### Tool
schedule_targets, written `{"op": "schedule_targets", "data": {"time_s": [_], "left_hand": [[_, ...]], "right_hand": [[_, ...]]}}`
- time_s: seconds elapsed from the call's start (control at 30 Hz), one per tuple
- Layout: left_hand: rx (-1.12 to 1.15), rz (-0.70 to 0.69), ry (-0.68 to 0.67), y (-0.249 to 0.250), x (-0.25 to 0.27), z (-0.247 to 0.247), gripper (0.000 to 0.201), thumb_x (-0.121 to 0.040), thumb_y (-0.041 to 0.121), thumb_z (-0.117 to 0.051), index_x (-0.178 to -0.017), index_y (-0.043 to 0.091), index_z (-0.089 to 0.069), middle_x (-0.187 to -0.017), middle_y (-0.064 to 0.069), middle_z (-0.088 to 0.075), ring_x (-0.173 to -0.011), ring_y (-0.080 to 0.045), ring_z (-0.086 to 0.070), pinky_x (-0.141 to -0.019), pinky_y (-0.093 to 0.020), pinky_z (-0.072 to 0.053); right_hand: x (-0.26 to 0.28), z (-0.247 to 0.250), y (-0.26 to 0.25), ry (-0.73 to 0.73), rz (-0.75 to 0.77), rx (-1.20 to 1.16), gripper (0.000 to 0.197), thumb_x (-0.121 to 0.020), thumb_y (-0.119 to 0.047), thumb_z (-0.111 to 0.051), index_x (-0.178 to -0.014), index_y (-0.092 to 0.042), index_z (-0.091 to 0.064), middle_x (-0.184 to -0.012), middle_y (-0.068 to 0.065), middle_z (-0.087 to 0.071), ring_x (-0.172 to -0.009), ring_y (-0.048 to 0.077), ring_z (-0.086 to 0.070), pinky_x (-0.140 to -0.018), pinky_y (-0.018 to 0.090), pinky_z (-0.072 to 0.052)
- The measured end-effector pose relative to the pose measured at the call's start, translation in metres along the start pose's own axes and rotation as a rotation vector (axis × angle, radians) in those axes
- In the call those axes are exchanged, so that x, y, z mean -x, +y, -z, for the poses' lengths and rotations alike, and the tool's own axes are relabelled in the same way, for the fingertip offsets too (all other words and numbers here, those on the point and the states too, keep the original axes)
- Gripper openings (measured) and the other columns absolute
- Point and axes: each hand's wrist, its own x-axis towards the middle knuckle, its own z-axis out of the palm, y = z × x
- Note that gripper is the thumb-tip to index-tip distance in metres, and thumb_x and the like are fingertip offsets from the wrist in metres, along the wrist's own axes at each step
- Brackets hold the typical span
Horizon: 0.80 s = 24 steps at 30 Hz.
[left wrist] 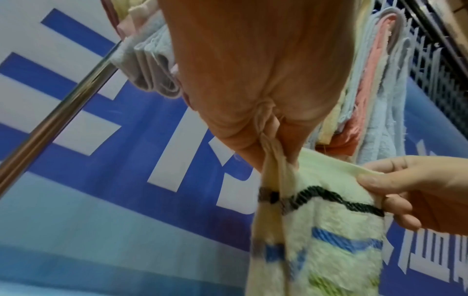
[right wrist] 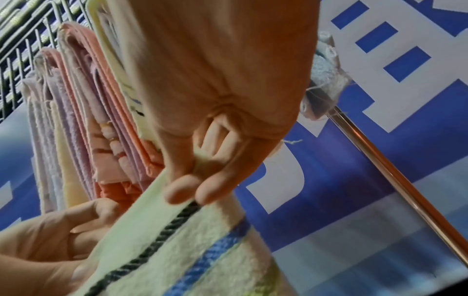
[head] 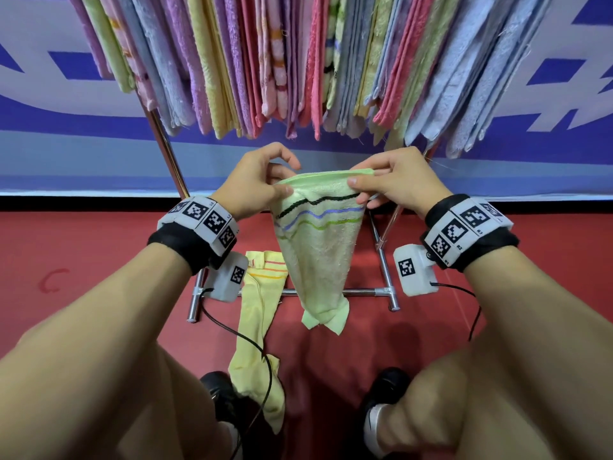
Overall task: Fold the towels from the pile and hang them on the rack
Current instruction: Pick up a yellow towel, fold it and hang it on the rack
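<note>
A light green towel (head: 318, 247) with black, blue and green stripes hangs in front of me, held up by its top hem. My left hand (head: 258, 180) pinches the hem's left end and my right hand (head: 391, 180) pinches the right end, about a hand's width apart. The left wrist view shows the green towel (left wrist: 326, 230) bunched under my left hand (left wrist: 268, 120), with my right hand (left wrist: 415, 192) gripping its edge. In the right wrist view my right hand (right wrist: 202, 180) pinches the green towel (right wrist: 177, 250) by its hem. A yellow towel (head: 258, 327) lies on the red floor below. The rack (head: 166, 151) stands just beyond, full of hung towels (head: 298, 61).
The rack's chrome base bar (head: 361, 291) and feet rest on the red floor (head: 83, 260). A blue and white banner (head: 49, 104) runs along the wall behind. My knees and black shoes (head: 225, 393) sit at the bottom of the head view. Sensor cables dangle from both wrists.
</note>
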Motion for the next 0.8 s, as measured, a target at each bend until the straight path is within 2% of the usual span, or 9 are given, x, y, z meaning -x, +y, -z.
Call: {"op": "schedule_targets", "data": {"time_s": [0.1, 0.17, 0.27, 0.37, 0.47, 0.53, 0.6, 0.67, 0.8], "left_hand": [[-0.143, -0.100, -0.095, 0.008, 0.002, -0.001, 0.034, -0.086, -0.017, -0.058, -0.085, 0.017, -0.062, -0.084, -0.014, -0.066, -0.074, -0.018, -0.055, -0.069, -0.031, -0.045], [-0.265, -0.141, -0.127, 0.011, 0.003, -0.001, 0.037, -0.087, -0.015, -0.050, -0.088, 0.015, -0.071, -0.085, -0.013, -0.071, -0.069, -0.020, -0.057, -0.064, -0.030, -0.046], [-0.315, -0.083, -0.123, 0.011, 0.002, -0.005, 0.057, -0.079, -0.017, -0.040, -0.109, 0.016, -0.076, -0.109, -0.002, -0.075, -0.103, -0.018, -0.068, -0.092, -0.031, -0.055], [-0.190, 0.065, -0.076, 0.014, 0.001, -0.014, 0.066, -0.074, -0.020, -0.037, -0.116, 0.016, -0.074, -0.116, -0.003, -0.073, -0.107, -0.016, -0.068, -0.093, -0.028, -0.056], [0.005, 0.141, 0.080, 0.023, 0.000, -0.019, 0.057, -0.079, -0.019, -0.043, -0.115, 0.013, -0.073, -0.114, -0.007, -0.072, -0.091, -0.013, -0.069, -0.076, -0.022, -0.059], [0.126, 0.119, 0.152, 0.034, 0.000, -0.020, 0.042, -0.086, -0.013, -0.050, -0.112, 0.011, -0.072, -0.110, -0.007, -0.073, -0.091, -0.013, -0.069, -0.081, -0.025, -0.058], [0.272, 0.074, 0.173, 0.047, 0.001, -0.021, 0.018, -0.096, 0.006, -0.058, -0.105, 0.009, -0.073, -0.101, -0.011, -0.074, -0.087, -0.017, -0.069, -0.080, -0.033, -0.057], [0.353, 0.008, 0.177, 0.057, 0.004, -0.022, 0.021, -0.100, 0.023, -0.060, -0.099, 0.007, -0.074, -0.092, -0.011, -0.075, -0.081, -0.019, -0.069, -0.074, -0.035, -0.057], [0.294, -0.084, 0.247, 0.058, 0.000, -0.019, 0.018, -0.091, 0.021, -0.069, -0.103, 0.009, -0.076, -0.096, -0.004, -0.077, -0.096, -0.019, -0.071, -0.096, -0.040, -0.055]], "right_hand": [[-0.004, 0.005, 0.000, 0.184, 0.040, -0.006, 0.012, -0.079, -0.011, -0.088, -0.083, -0.016, -0.078, -0.072, 0.011, -0.074, -0.053, 0.013, -0.066, -0.056, 0.026, -0.058], [-0.008, 0.001, 0.001, 0.284, 0.095, 0.041, 0.015, -0.072, -0.021, -0.093, -0.079, -0.022, -0.079, -0.073, 0.004, -0.076, -0.061, 0.013, -0.069, -0.062, 0.026, -0.058], [-0.009, -0.014, 0.003, 0.348, 0.119, 0.072, 0.015, -0.069, -0.033, -0.091, -0.074, -0.031, -0.077, -0.070, -0.009, -0.073, -0.067, 0.005, -0.067, -0.067, 0.025, -0.055], [-0.007, -0.027, 0.004, 0.408, 0.172, 0.190, 0.013, -0.069, -0.042, -0.084, -0.071, -0.035, -0.073, -0.071, -0.011, -0.071, -0.070, 0.004, -0.064, -0.072, 0.026, -0.054], [-0.003, -0.038, -0.005, 0.412, 0.322, 0.191, 0.009, -0.076, -0.029, -0.083, -0.079, -0.027, -0.074, -0.074, -0.010, -0.067, -0.064, 0.002, -0.056, -0.067, 0.020, -0.047], [0.001, -0.045, -0.015, 0.418, 0.438, 0.177, 0.009, -0.079, -0.021, -0.082, -0.084, -0.019, -0.075, -0.078, -0.005, -0.066, -0.064, 0.002, -0.053, -0.065, 0.015, -0.043], [0.006, -0.053, -0.022, 0.428, 0.530, 0.159, 0.009, -0.080, -0.016, -0.081, -0.086, -0.015, -0.074, -0.080, 0.001, -0.067, -0.067, 0.004, -0.056, -0.066, 0.015, -0.044], [0.011, -0.059, -0.028, 0.418, 0.571, 0.138, 0.010, -0.079, -0.012, -0.078, -0.087, -0.011, -0.073, -0.081, 0.004, -0.067, -0.071, 0.012, -0.061, -0.068, 0.022, -0.049], [0.017, -0.063, -0.035, 0.327, 0.540, 0.132, 0.014, -0.078, -0.010, -0.077, -0.091, -0.008, -0.072, -0.083, 0.006, -0.066, -0.074, 0.022, -0.063, -0.069, 0.030, -0.053]]}}
